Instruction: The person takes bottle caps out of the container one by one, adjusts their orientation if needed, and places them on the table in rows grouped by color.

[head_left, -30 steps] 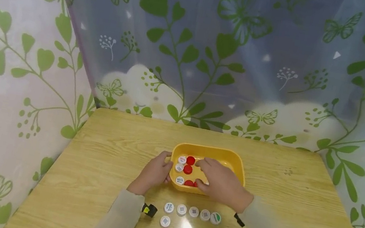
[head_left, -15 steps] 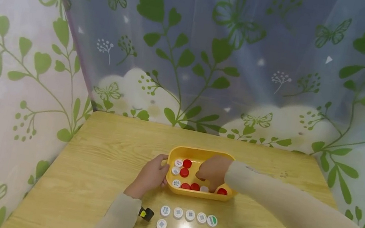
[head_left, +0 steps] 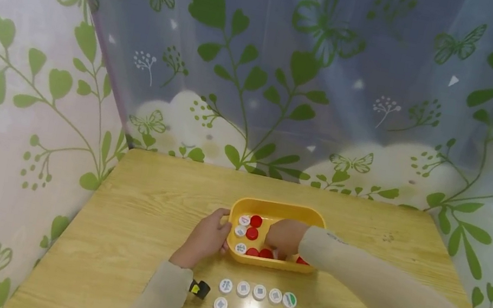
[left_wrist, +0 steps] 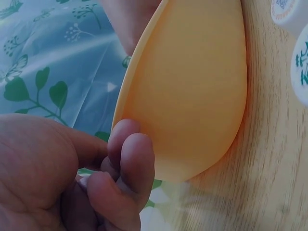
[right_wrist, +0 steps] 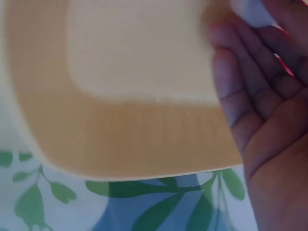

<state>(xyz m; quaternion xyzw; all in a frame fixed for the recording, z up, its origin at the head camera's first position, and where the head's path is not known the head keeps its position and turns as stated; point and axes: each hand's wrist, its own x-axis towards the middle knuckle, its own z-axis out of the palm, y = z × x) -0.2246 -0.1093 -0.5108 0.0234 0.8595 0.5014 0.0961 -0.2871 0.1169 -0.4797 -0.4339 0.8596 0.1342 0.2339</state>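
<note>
A yellow plastic tray [head_left: 274,264] stands on the wooden table with red and white bottle caps inside. My left hand [head_left: 207,236] grips its left end; in the left wrist view, curled fingertips [left_wrist: 137,156] press against the tray's outer wall. My right hand [head_left: 286,236] reaches down into the tray near its front wall. Thumb and fingers there pinch a white bottle cap [right_wrist: 252,12], partly hidden by the hand. Red caps [head_left: 252,233] and white caps [head_left: 241,248] lie in the left part of the tray; another red cap [head_left: 302,261] shows right of my right hand.
In front of the tray lies a row of several white printed caps [head_left: 259,292], the rightmost one [head_left: 289,300] partly green. A single white cap [head_left: 220,305] sits below the row's left end. Patterned curtain [head_left: 257,95] borders the table's back and sides.
My right hand has turned and reached lower into the tray, from spread over its middle to pinching a white cap near the front wall. The left hand keeps its hold on the tray.
</note>
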